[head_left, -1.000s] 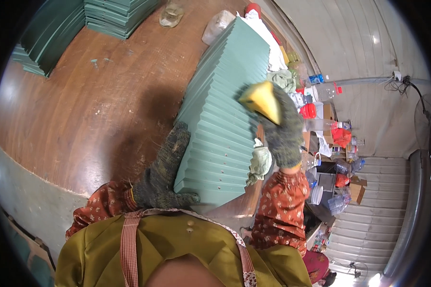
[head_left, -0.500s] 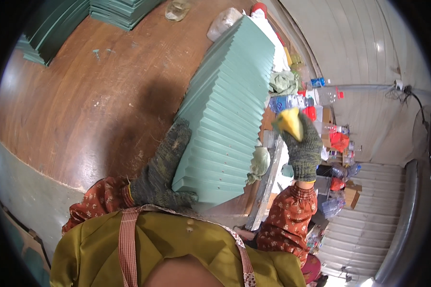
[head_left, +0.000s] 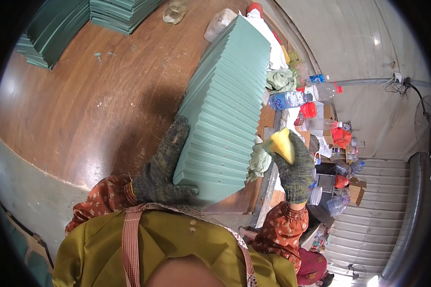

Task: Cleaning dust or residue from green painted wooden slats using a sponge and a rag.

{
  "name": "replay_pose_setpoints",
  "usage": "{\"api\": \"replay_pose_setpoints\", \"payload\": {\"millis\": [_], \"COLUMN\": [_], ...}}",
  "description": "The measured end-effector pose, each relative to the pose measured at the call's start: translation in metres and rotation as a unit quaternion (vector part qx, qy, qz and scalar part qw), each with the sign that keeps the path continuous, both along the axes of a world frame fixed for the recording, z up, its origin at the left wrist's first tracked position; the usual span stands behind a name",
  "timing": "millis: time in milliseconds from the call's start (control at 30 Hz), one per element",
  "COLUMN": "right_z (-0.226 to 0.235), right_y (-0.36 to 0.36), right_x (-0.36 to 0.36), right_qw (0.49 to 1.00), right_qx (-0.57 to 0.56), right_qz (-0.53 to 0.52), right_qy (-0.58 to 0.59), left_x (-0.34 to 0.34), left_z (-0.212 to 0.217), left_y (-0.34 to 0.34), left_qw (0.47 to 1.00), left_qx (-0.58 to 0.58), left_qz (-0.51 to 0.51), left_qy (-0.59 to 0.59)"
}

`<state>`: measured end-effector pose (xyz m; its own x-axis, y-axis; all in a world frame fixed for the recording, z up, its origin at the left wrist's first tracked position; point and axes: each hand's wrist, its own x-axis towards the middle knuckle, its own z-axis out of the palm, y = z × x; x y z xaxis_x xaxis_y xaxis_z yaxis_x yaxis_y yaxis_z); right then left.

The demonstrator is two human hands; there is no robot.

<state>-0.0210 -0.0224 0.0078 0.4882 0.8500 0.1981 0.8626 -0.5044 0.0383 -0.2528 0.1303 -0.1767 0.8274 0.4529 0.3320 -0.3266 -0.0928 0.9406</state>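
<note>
A long stack of green sheets (head_left: 232, 103) with a ridged, stepped side lies slantwise on the brown table, reaching away from me. My left hand (head_left: 162, 170), in a dark knitted glove, cups its near left corner. The fingers press along the left side and the thumb lies across the near end. Right of the stack, my right hand (head_left: 296, 172), gloved the same way, is raised and closed round a yellow sponge (head_left: 283, 145) with a greenish edge. The sponge is apart from the stack. Its lower part is hidden by my fingers.
More green sheets (head_left: 57, 33) stand in piles at the far left of the table (head_left: 100, 95). A clear plastic container (head_left: 174, 12) sits at the back. Crumpled green cloth (head_left: 259, 161), a plastic bottle (head_left: 287, 100) and clutter line the right side.
My right hand has come nearer to me and slightly left with the yellow sponge. My left hand stays at the stack's corner. The whole view has shifted slightly.
</note>
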Motion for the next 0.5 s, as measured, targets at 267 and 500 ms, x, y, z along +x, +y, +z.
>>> {"api": "replay_pose_setpoints", "payload": {"millis": [267,500], "right_z": [-0.037,-0.017], "right_y": [0.115,0.032], "right_x": [-0.067,-0.039], "right_qw": [0.959,0.979], "right_qx": [0.153,0.119], "right_qz": [0.229,0.161], "right_qy": [0.067,0.033], "left_x": [0.001,-0.004], "left_z": [0.014,0.009], "left_y": [0.007,0.008], "left_qw": [0.999,1.000], "left_qx": [-0.015,0.018], "left_qz": [-0.027,-0.013], "left_qy": [0.013,0.014]}}
